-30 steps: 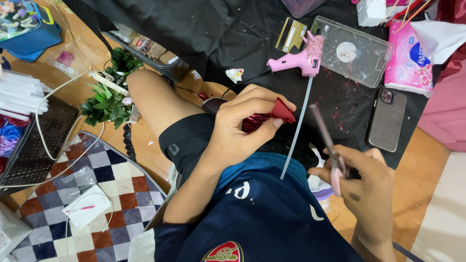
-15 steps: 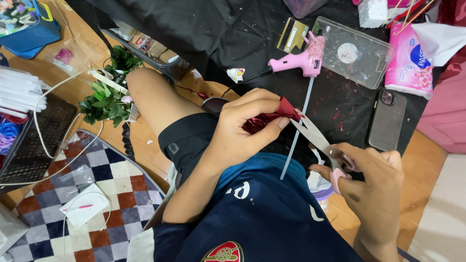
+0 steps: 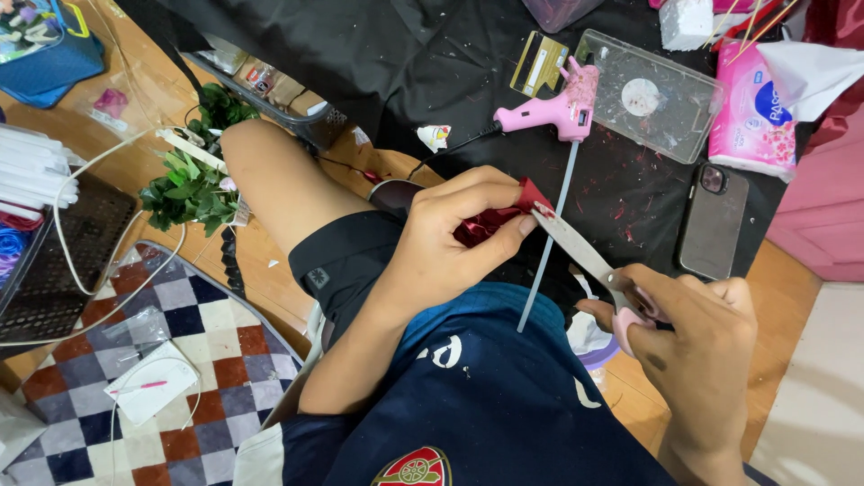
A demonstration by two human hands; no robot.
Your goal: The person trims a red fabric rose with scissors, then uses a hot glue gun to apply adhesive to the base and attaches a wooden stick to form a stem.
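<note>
While the left hand (image 3: 450, 238) is pinching the red foil piece (image 3: 490, 220), the right hand (image 3: 693, 337) is gripping scissors (image 3: 585, 252) whose blades are risking nicking the thumb.

1 head-worn camera looks steeply down, close over the lap and the cluttered floor (image 3: 270, 288).

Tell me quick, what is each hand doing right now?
Left hand: closed, pinching a red piece of material.
Right hand: closed around pink-handled scissors, blade tips at the red piece.
</note>
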